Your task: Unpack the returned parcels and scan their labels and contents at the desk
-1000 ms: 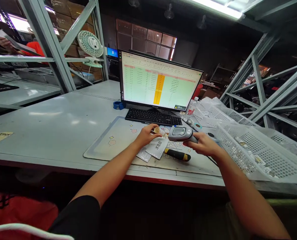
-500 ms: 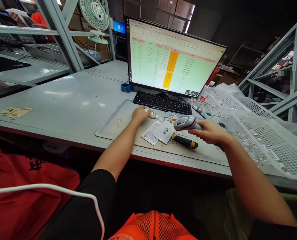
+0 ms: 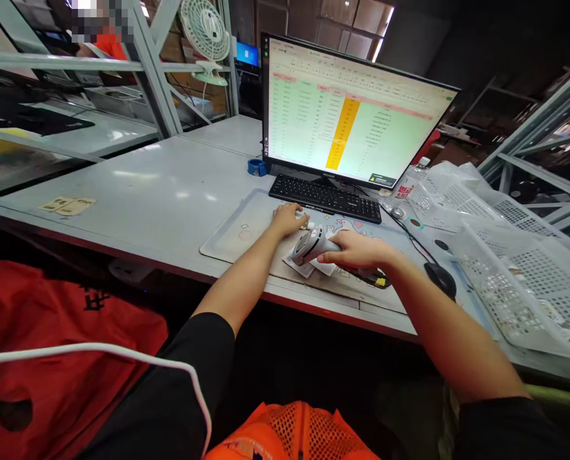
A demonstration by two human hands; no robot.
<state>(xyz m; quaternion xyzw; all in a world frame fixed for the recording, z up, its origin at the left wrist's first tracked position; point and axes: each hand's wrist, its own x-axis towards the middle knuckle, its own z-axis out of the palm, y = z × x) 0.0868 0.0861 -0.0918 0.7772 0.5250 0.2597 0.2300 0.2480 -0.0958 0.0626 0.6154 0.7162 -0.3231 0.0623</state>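
Note:
In the head view my right hand (image 3: pixel 359 249) is wrapped round the handle of a grey barcode scanner (image 3: pixel 308 246). The scanner's head is tilted down over white printed packets (image 3: pixel 298 267) and hides much of them. My left hand (image 3: pixel 288 220) rests on the desk mat just in front of the keyboard, its fingers closed over a small bottle. Only the bottle's whitish cap end (image 3: pixel 310 225) shows beyond the fingers. Below my right hand lies a black-and-yellow handled tool (image 3: pixel 379 281), partly covered.
A monitor (image 3: pixel 352 121) with a spreadsheet stands behind the keyboard (image 3: pixel 326 198). At right are a black mouse (image 3: pixel 439 279) and white perforated baskets (image 3: pixel 529 287). A blue tape roll (image 3: pixel 257 167) sits left of the monitor. Cardboard labels (image 3: pixel 68 205) lie far left.
My right hand has brought the scanner left and turned its head down over the packets. My left hand now covers more of the bottle. The whole view has shifted slightly.

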